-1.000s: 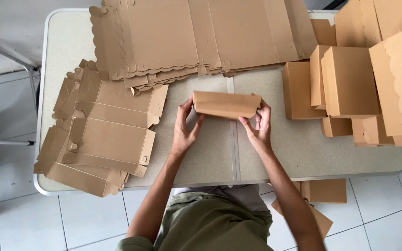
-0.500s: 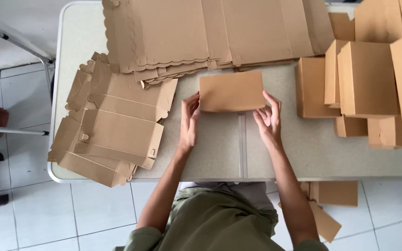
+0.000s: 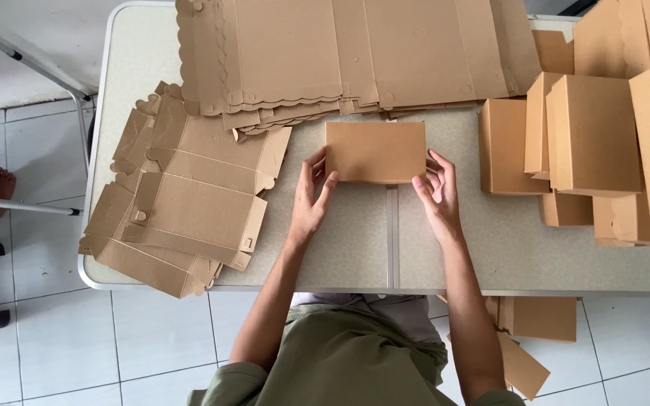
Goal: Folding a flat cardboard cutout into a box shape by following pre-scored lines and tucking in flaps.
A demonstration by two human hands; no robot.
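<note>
A folded brown cardboard box (image 3: 375,152) lies flat-side up on the grey table (image 3: 490,248), near its middle. My left hand (image 3: 311,197) presses against the box's left end, fingers spread upward. On the box's right end rests my right hand (image 3: 436,192), fingers along the edge. Both hands hold the box between them.
Large flat scalloped cardboard sheets (image 3: 355,53) are stacked at the table's far side. Smaller unfolded box blanks (image 3: 182,203) lie piled at the left. Several assembled boxes (image 3: 592,135) stand at the right. More cardboard pieces (image 3: 536,319) lie on the tiled floor below.
The box has turned from showing its narrow side to showing its broad face, and now rests lower on the table. Both hands stayed at its ends.
</note>
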